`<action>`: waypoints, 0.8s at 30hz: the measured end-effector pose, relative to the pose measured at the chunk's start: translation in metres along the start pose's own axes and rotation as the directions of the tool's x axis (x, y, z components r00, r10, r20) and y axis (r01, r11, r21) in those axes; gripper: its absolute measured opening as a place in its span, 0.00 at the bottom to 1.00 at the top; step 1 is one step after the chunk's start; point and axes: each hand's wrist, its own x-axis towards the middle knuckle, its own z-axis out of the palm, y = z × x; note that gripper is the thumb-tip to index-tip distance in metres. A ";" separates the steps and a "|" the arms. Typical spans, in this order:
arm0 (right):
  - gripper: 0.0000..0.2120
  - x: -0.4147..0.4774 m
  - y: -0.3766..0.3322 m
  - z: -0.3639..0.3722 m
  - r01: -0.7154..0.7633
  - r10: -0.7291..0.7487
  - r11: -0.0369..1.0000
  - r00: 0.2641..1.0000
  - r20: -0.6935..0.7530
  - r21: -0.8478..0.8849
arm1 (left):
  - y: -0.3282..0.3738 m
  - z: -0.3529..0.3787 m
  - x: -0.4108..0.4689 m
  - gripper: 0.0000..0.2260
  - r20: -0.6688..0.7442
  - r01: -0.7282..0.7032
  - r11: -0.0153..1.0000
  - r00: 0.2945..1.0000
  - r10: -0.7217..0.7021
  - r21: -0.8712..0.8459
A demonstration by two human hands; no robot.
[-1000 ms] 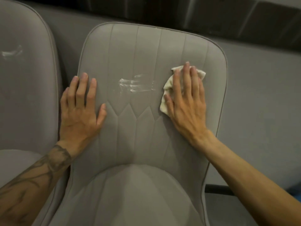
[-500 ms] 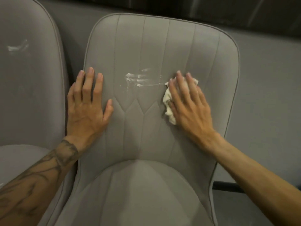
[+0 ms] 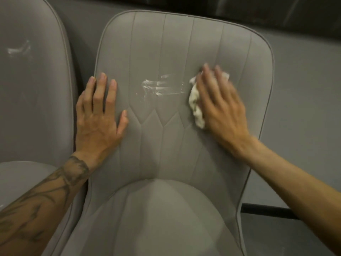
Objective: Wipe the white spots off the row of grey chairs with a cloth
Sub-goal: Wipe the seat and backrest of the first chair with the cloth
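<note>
A grey padded chair [image 3: 177,43] fills the middle of the view. A smeared white spot [image 3: 162,87] streaks across the middle of its backrest. My right hand [image 3: 219,106] presses a crumpled white cloth [image 3: 195,106] flat against the backrest, just right of the smear; the hand is blurred by motion and covers most of the cloth. My left hand [image 3: 99,115] lies flat with fingers spread on the backrest's left edge, holding nothing. A second grey chair [image 3: 36,100] stands at the left, with a white spot [image 3: 18,49] on its backrest.
A grey wall [image 3: 304,108] rises behind and to the right of the chairs. A dark bar [image 3: 267,212] runs low at the right, beside the chair's seat [image 3: 156,218].
My right hand slid the cloth left and down to the smear's right end, then back to the right and up. The left hand stayed pressed on the backrest.
</note>
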 end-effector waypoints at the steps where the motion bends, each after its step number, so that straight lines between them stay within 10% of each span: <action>1: 0.24 0.018 0.010 0.001 -0.070 0.069 0.998 0.997 -0.025 -0.012 | 0.000 0.000 0.000 0.32 0.005 0.002 1.000 1.000 -0.002 -0.001; 6: 0.26 0.066 -0.009 0.001 -0.370 0.384 0.918 0.920 -0.085 0.144 | 0.000 0.001 0.000 0.32 -0.008 0.003 1.000 1.000 -0.002 0.013; 12: 0.25 -0.006 -0.029 0.000 -0.023 0.022 0.999 0.999 0.041 0.031 | -0.002 0.001 0.000 0.32 -0.008 0.002 1.000 1.000 -0.002 0.005; 18: 0.24 0.082 0.008 0.007 -0.356 0.372 0.926 0.917 -0.146 0.125 | 0.000 0.001 0.000 0.32 -0.004 0.000 1.000 1.000 0.000 0.008; 24: 0.27 -0.048 -0.071 0.015 -0.172 0.151 0.962 0.982 0.113 0.212 | -0.001 0.000 0.000 0.32 -0.008 -0.002 1.000 1.000 0.002 0.005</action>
